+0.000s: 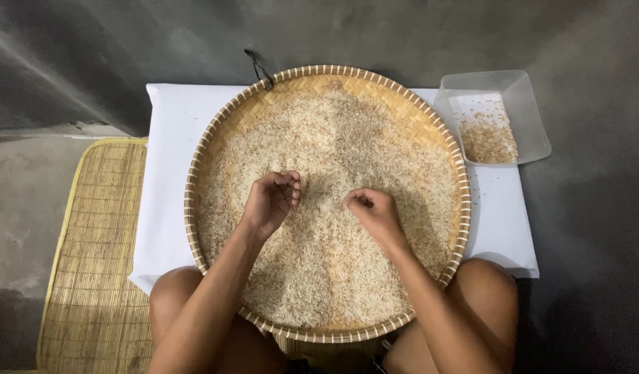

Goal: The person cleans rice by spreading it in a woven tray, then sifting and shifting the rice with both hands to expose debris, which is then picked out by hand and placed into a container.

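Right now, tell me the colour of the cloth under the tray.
White, plain. The cloth under the tray shows best in the head view.

Pale beige rice (347,256) under the fingers (290,188); woven tan tray (302,84), rim banded cream and brown. White cloth (168,166) beneath. Clear tub (524,104) far right of fingers holds brownish husks (488,138); yellow-edged slatted mat (94,242) left; grey floor (596,277).
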